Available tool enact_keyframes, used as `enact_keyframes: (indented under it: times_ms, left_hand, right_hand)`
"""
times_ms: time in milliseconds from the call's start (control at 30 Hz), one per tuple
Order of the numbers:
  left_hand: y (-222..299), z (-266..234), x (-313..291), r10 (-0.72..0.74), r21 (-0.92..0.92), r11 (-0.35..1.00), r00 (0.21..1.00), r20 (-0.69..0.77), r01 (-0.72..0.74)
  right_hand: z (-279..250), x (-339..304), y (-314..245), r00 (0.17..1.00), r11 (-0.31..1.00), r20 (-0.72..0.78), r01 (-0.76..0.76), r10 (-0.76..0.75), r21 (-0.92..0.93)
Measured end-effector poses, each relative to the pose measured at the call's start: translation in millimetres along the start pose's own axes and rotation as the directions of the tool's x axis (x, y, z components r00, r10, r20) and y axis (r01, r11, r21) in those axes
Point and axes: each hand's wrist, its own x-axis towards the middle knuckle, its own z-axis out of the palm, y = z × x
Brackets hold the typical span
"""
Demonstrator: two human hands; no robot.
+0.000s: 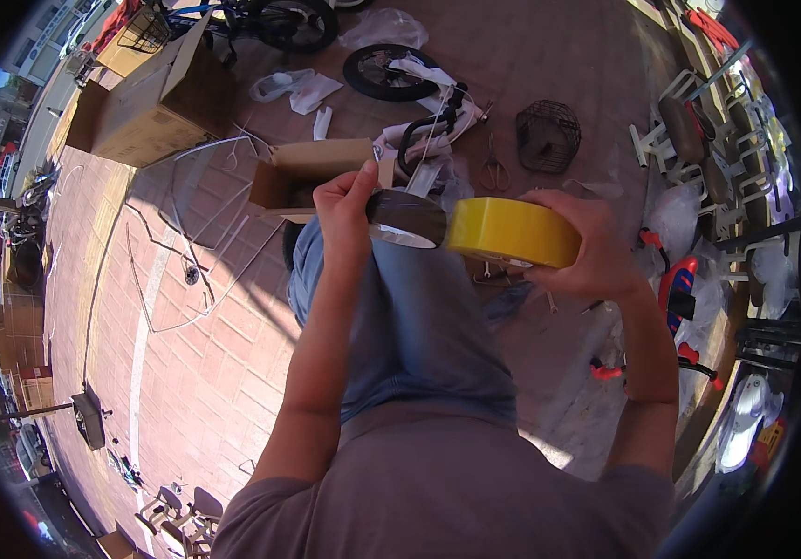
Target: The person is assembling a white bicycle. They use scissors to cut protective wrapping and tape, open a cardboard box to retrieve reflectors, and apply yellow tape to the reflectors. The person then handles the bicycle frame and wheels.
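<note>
Left hand [344, 212]: closed on a dark shiny band [407, 216], strip or second roll unclear. Right hand [596, 244]: spread wide, clasping the yellow tape roll [515, 231] above the jeans [438, 312]. I judge: keep both level, untwisted.

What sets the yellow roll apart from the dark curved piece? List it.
The yellow roll is bright yellow; the dark curved piece is blackish with a shiny lower edge. The right hand grips the yellow roll; the left hand holds the dark curved piece. Both have curved outlines.
</note>
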Motion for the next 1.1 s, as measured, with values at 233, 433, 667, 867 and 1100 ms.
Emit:
enact_keyframes:
  times_ms: [233, 433, 667, 867, 1100]
  left_hand:
    - [19.8, -17.9, 24.1, -0.017, -0.467, 0.883, 0.998, 0.054, 0.041]
    - [9.7, -28.8, 30.1, 0.092, -0.762, 0.618, 0.945, 0.315, 0.194]
    - [-7.2, -23.4, 25.0, 0.067, -0.915, 0.068, 0.913, 0.403, 0.398]
    - [-27.2, -20.0, 20.1, -0.218, -0.941, 0.077, 0.926, 0.308, 0.331]
    - [-33.3, -11.7, 14.9, -0.324, -0.945, 0.143, 0.916, 0.237, 0.295]
  right_hand:
    - [-31.8, 44.0, -37.7, 0.977, 0.966, 0.149, 0.182, -0.156, -0.184]
    - [-20.9, 61.6, -38.3, 0.961, 0.984, 0.273, 0.081, -0.035, -0.158]
    - [-1.6, 71.1, -10.9, 0.962, 0.935, 0.147, 0.26, -0.23, -0.242]
    - [15.3, 74.2, -1.3, 0.959, 0.94, 0.283, 0.094, 0.003, -0.329]
    - [18.3, 81.2, -7.4, 0.923, 0.888, 0.349, 0.02, 0.16, -0.459]
